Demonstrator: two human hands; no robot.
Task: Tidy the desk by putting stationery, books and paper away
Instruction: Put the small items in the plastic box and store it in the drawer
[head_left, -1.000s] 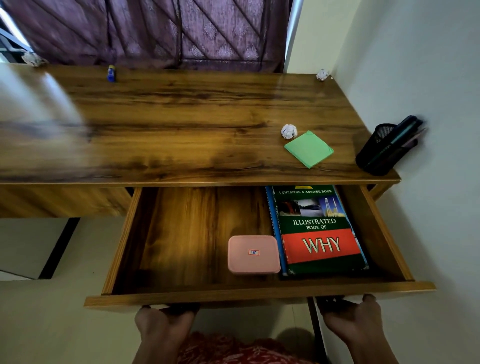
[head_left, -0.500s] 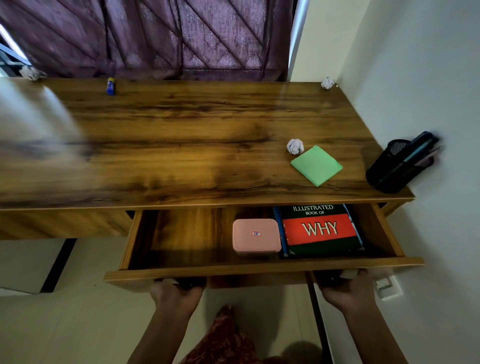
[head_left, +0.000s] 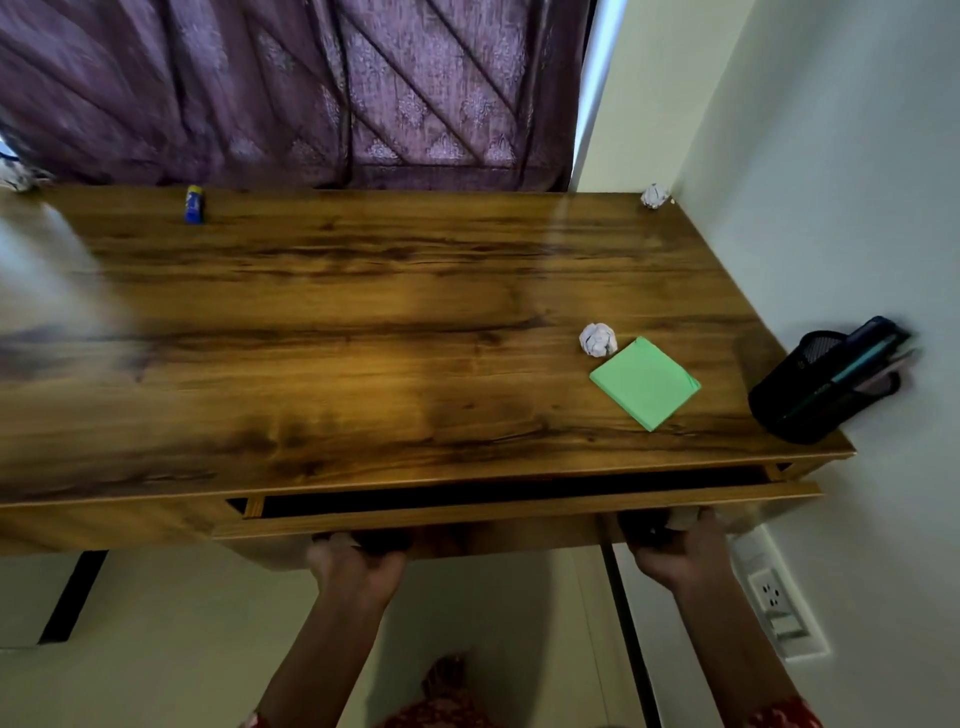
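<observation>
The wooden desk's drawer (head_left: 519, 514) is almost shut, with only a dark slit left under the desk top (head_left: 363, 338). My left hand (head_left: 358, 564) and my right hand (head_left: 675, 551) grip the underside of the drawer front, fingers curled beneath it. The book and pink box inside are hidden. On the desk top lie a green pad of paper (head_left: 645, 383) and a crumpled paper ball (head_left: 598, 339) beside it. A second paper ball (head_left: 653, 196) sits in the far right corner, a third (head_left: 21, 176) at the far left. A blue glue stick (head_left: 194, 204) stands at the back.
A black mesh pen holder (head_left: 810, 395) with pens stands at the desk's right front corner against the white wall. A purple curtain (head_left: 291, 88) hangs behind the desk. A wall socket (head_left: 774, 603) sits low on the right wall.
The drawer slid in from wide open to nearly shut, pushed by both hands. The book and pink box went out of sight.
</observation>
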